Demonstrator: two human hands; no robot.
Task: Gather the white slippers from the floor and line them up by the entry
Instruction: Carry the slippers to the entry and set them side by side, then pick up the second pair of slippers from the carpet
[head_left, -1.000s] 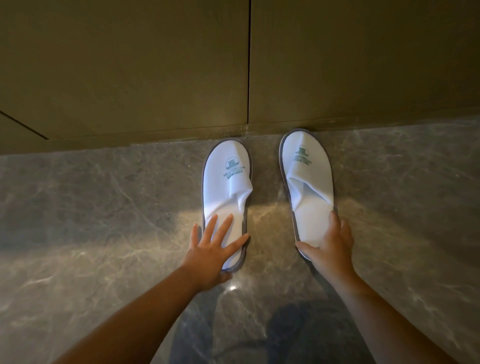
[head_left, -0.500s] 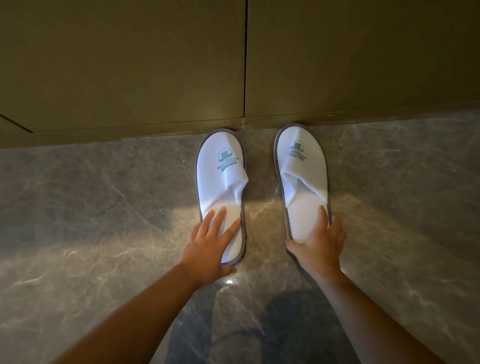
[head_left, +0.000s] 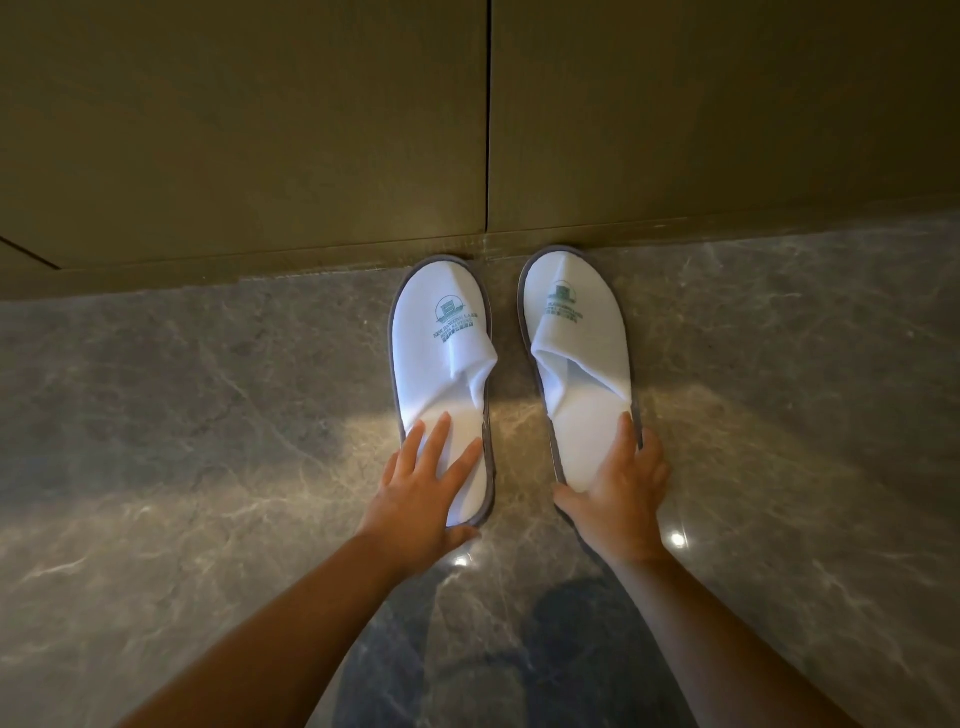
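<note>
Head view shows both slippers pointing toes-first at the wall panel (head_left: 311, 156), left hand (head_left: 421, 493) spread flat on the left slipper (head_left: 441, 364)'s heel, right hand (head_left: 618, 499) cupping the right slipper (head_left: 576, 358)'s heel.

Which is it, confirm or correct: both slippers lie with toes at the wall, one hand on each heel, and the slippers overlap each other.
Wrong on one count: the slippers do not overlap. The head view shows bare floor between the left slipper and the right slipper. The rest holds: toes at the wall, left hand and right hand each on a heel.
</note>
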